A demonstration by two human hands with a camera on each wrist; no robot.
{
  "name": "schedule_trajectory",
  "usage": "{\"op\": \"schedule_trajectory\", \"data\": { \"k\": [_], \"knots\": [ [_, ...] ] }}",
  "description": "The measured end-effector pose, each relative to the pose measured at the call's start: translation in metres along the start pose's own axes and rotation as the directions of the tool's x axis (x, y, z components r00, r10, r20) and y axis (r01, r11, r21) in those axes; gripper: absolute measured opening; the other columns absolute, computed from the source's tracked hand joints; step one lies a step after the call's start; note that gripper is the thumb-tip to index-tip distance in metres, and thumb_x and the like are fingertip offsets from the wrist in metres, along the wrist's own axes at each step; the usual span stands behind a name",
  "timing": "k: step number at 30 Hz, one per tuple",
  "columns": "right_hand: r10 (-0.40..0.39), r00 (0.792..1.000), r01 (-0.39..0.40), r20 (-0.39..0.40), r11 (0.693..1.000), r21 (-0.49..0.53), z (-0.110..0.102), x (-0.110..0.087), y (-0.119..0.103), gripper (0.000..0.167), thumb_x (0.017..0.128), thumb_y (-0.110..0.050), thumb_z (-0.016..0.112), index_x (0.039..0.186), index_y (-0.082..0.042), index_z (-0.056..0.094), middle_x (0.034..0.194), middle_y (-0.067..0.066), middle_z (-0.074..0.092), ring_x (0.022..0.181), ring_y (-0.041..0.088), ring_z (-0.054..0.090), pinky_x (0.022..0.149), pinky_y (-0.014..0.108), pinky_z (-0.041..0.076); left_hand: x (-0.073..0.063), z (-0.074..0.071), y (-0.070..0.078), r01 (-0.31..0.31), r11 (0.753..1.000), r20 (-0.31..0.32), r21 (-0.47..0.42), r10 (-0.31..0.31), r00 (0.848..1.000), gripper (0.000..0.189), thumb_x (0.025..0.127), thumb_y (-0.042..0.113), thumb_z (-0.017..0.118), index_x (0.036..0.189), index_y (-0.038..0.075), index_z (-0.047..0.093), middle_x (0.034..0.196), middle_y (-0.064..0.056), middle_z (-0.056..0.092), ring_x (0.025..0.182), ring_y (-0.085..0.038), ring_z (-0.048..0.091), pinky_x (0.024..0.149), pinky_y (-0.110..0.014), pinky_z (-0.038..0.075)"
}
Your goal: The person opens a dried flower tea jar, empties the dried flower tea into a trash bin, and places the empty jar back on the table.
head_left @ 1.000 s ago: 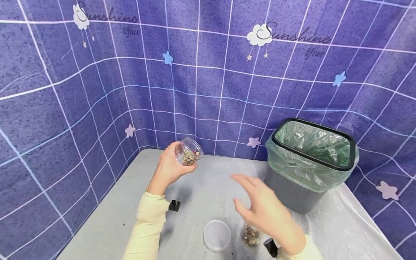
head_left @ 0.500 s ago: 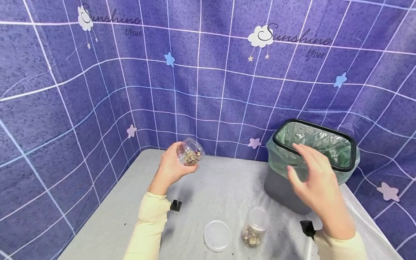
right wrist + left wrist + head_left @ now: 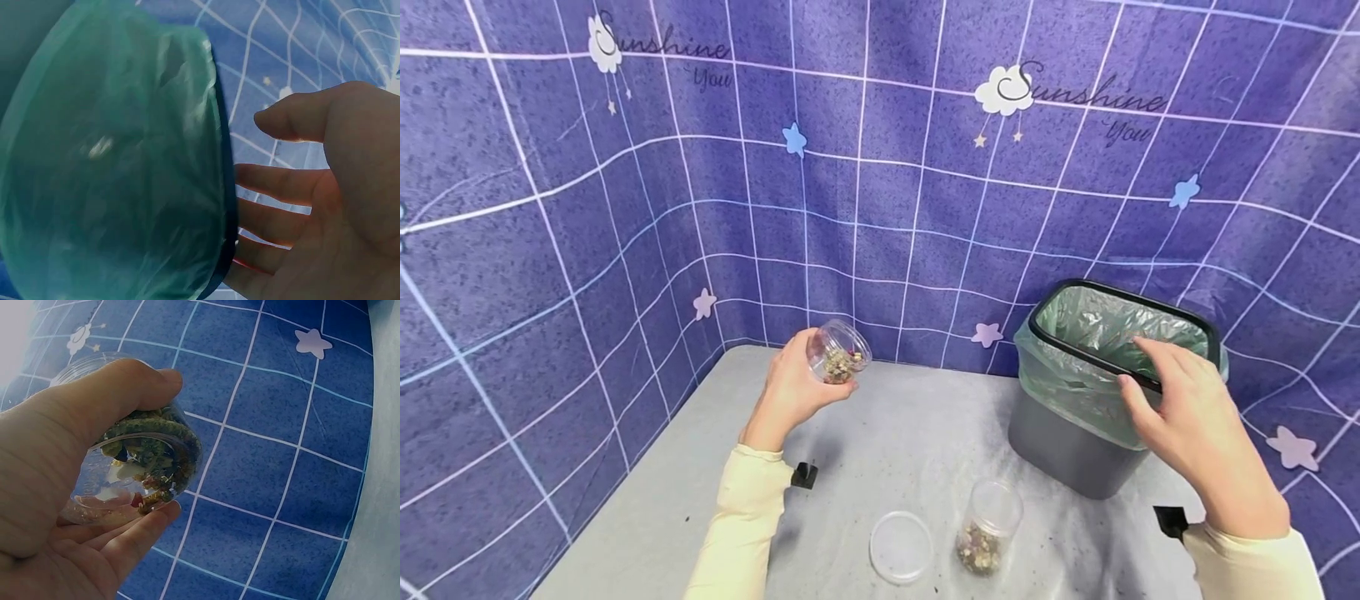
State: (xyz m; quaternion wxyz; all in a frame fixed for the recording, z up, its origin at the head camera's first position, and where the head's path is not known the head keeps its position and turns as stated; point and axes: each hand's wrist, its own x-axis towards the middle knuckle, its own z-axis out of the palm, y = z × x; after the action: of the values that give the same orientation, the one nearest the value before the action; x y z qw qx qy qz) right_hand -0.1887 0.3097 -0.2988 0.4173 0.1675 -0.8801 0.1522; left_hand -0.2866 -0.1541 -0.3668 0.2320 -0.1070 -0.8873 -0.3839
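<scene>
My left hand (image 3: pixel 792 385) grips a clear plastic jar (image 3: pixel 841 340), tilted with its open mouth to the right, above the table. Dried flower bits (image 3: pixel 164 461) lie along its lower side, and the left wrist view shows thumb and fingers on either side of it. Over the near right rim of a grey trash bin (image 3: pixel 1071 446) reaches my right hand (image 3: pixel 1197 417), thumb and fingers spread apart. From the right wrist view, its fingers pass behind the bin's dark rim (image 3: pixel 226 187) while the thumb stays clear of it; whether they touch it I cannot tell.
A second clear jar (image 3: pixel 992 510), partly filled with dried flowers, stands at the table's front. Left of it lies a round translucent lid (image 3: pixel 901 547). A green plastic bag (image 3: pixel 1060 367) lines the bin. A purple gridded curtain (image 3: pixel 880 183) encloses the table's back and sides.
My right hand has moved right, from above the second jar to the bin's rim, uncovering that jar. The left hand holds its jar in nearly the same place.
</scene>
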Motion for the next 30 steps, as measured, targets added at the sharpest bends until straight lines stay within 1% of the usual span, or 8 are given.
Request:
{"op": "schedule_trajectory", "data": {
  "k": [9,12,16,17,19,22,26,30],
  "knots": [
    [-0.015,0.997,0.022,0.082,0.996,-0.081,0.0,-0.009,0.016,0.036,0.089,-0.011,0.07,0.121,0.007,0.064,0.115,0.032,0.064,0.113,0.054,0.055,0.099,0.065,0.037,0.001,0.002,0.002,-0.012,1.0,-0.006,-0.005,0.012,1.0,0.093,0.063,0.038,0.095,0.139,0.004,0.053,0.127,-0.017,0.065,0.115,-0.039,0.061,0.096,-0.053,0.051],
    [-0.023,0.995,0.035,0.096,0.992,-0.119,0.0,-0.011,0.02,0.028,0.09,-0.009,0.069,0.113,0.005,0.067,0.106,0.03,0.068,0.103,0.052,0.059,0.092,0.063,0.04,0.0,0.002,0.003,-0.016,1.0,-0.007,-0.013,0.016,1.0,0.093,0.063,0.038,0.096,0.138,0.005,0.053,0.127,-0.017,0.065,0.115,-0.039,0.061,0.096,-0.052,0.051],
    [-0.037,0.993,0.056,0.111,0.983,-0.174,0.001,-0.011,0.022,0.01,0.089,-0.009,0.069,0.092,0.0,0.064,0.084,0.022,0.068,0.081,0.048,0.06,0.074,0.061,0.041,0.0,0.002,0.003,-0.02,1.0,-0.004,-0.016,0.02,1.0,0.092,0.063,0.038,0.096,0.138,0.004,0.053,0.127,-0.017,0.064,0.115,-0.039,0.061,0.096,-0.053,0.051],
    [-0.039,0.993,0.06,0.116,0.981,-0.185,0.002,-0.01,0.023,0.01,0.089,-0.009,0.069,0.086,-0.003,0.062,0.078,0.019,0.066,0.075,0.047,0.059,0.069,0.06,0.04,0.0,0.002,0.003,-0.019,1.0,-0.004,-0.015,0.019,1.0,0.093,0.063,0.038,0.096,0.138,0.004,0.053,0.127,-0.017,0.064,0.115,-0.039,0.061,0.096,-0.052,0.051],
    [-0.043,0.991,0.067,0.124,0.978,-0.198,0.002,-0.009,0.024,0.02,0.089,-0.009,0.069,0.077,-0.008,0.054,0.067,0.011,0.059,0.066,0.043,0.054,0.063,0.058,0.037,0.0,0.002,0.003,-0.019,1.0,-0.001,-0.014,0.019,1.0,0.093,0.063,0.038,0.096,0.138,0.004,0.053,0.128,-0.017,0.064,0.116,-0.039,0.061,0.096,-0.053,0.051],
    [-0.073,0.99,0.096,0.119,0.976,-0.198,0.004,-0.007,0.025,0.028,0.087,-0.008,0.071,0.071,-0.012,0.048,0.059,0.003,0.051,0.057,0.037,0.049,0.057,0.055,0.035,0.0,0.001,0.003,-0.018,1.0,0.0,-0.007,0.018,1.0,0.094,0.063,0.038,0.096,0.139,0.003,0.052,0.128,-0.018,0.064,0.116,-0.039,0.06,0.097,-0.053,0.05],
    [-0.14,0.987,0.153,0.081,0.969,-0.194,0.007,-0.008,0.028,0.024,0.082,-0.005,0.073,0.073,-0.009,0.051,0.055,0.004,0.051,0.052,0.036,0.048,0.052,0.054,0.035,0.0,0.001,0.003,-0.015,1.0,0.001,-0.001,0.015,1.0,0.096,0.063,0.039,0.095,0.14,0.002,0.052,0.129,-0.019,0.064,0.116,-0.04,0.06,0.097,-0.053,0.05],
    [-0.147,0.987,0.158,0.064,0.966,-0.203,0.009,-0.009,0.031,0.024,0.079,-0.001,0.074,0.073,-0.008,0.052,0.055,0.006,0.052,0.05,0.035,0.046,0.051,0.054,0.034,0.0,0.002,0.003,-0.017,1.0,-0.001,0.002,0.017,1.0,0.096,0.063,0.039,0.095,0.14,0.002,0.052,0.128,-0.018,0.064,0.116,-0.04,0.061,0.096,-0.053,0.05]
  ]
}}
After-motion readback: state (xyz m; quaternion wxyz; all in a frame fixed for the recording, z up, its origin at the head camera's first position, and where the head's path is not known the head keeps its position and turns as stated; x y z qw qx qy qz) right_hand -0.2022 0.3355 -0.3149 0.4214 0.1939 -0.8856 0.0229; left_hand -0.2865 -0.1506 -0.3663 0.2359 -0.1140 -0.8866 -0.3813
